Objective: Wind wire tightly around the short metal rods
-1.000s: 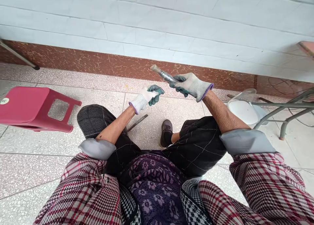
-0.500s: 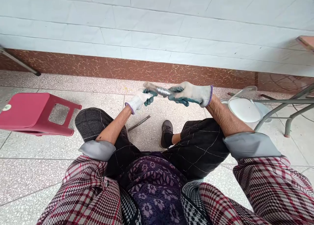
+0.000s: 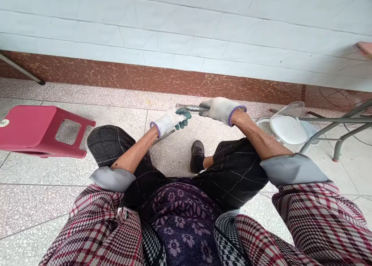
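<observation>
The coil [image 3: 192,108] on the held rod [image 3: 181,105] has a bright metallic shine, ridged like wound wire, against the rod's duller brownish end. The gloves [image 3: 222,108] are pale knitted cloth with a smoother green, rubbery-looking coating. The stool [image 3: 27,124] is smooth red plastic with a soft sheen. Wall tiles [image 3: 174,26] look smooth and glossy; the veined skirting [image 3: 162,78] resembles polished stone. The floor [image 3: 37,208] shows speckled terrazzo. Trousers [image 3: 235,173] are matt cloth, sleeves [image 3: 95,227] checked woven fabric, the top [image 3: 180,219] lacy.

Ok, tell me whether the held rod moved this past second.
Yes: the rod dropped in view, its left end now below the baseboard instead of over it.
</observation>
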Demonstrator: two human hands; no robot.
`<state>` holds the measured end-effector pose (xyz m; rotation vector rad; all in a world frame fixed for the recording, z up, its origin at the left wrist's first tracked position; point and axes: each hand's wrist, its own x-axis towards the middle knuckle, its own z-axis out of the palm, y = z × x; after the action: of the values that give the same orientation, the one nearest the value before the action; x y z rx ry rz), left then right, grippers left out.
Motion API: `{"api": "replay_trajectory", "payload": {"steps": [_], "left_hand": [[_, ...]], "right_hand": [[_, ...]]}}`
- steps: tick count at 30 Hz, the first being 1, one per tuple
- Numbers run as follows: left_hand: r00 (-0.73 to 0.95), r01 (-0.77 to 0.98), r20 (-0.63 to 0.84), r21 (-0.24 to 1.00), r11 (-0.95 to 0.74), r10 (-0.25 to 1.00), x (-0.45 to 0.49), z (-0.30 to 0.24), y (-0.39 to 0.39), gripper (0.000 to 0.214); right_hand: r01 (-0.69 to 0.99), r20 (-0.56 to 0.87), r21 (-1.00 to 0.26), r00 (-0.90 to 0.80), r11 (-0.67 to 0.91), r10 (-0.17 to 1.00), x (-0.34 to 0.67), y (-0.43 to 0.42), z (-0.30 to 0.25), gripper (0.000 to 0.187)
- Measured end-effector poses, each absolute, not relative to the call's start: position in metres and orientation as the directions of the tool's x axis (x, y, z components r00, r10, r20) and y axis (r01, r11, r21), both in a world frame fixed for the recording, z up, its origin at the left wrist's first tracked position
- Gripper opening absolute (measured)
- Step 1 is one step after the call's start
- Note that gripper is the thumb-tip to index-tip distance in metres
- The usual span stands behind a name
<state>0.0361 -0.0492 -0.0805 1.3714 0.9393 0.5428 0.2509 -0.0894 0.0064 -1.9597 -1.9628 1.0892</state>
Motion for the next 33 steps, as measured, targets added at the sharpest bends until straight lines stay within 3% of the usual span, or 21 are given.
{"api": "replay_trajectory", "payload": {"steps": [5,11,18,22,26,29,33], "left_hand": [[0.533,0.038,-0.216,0.972,0.232,0.818,0.035,-0.072,-0.044,0.011],[0.552,-0.022,-0.191,0.97,0.244,0.812,0.038,-0.069,-0.043,0.021],[0.481,0.161,-0.123,0.986,0.05,0.868,0.038,-0.066,-0.034,0.018],[0.516,0.262,-0.022,0.956,-0.133,0.856,0.036,-0.042,-0.016,0.022],[0.565,0.303,-0.001,0.93,-0.206,0.825,0.031,-0.018,0.002,0.011],[0.543,0.318,-0.018,0.93,-0.186,0.839,0.024,-0.008,0.004,0.012],[0.607,0.288,-0.043,0.942,-0.17,0.793,0.017,-0.004,-0.017,0.023]], "right_hand": [[0.843,-0.224,-0.525,-0.002,-0.119,0.975,0.252,-0.075,0.02,0.006],[0.623,-0.259,-0.759,-0.022,-0.189,0.966,0.245,-0.084,0.025,0.012],[0.505,-0.33,-0.841,-0.19,-0.196,0.925,0.253,-0.105,0.024,0.022],[0.437,-0.324,-0.871,-0.165,-0.225,0.932,0.254,-0.11,0.031,0.017],[0.375,-0.303,-0.897,-0.14,-0.233,0.943,0.253,-0.103,0.038,0.011],[0.439,-0.212,-0.885,-0.084,-0.155,0.974,0.256,-0.092,0.04,0.006],[0.613,-0.092,-0.78,0.092,-0.129,0.992,0.264,-0.077,0.041,0.013]]}}
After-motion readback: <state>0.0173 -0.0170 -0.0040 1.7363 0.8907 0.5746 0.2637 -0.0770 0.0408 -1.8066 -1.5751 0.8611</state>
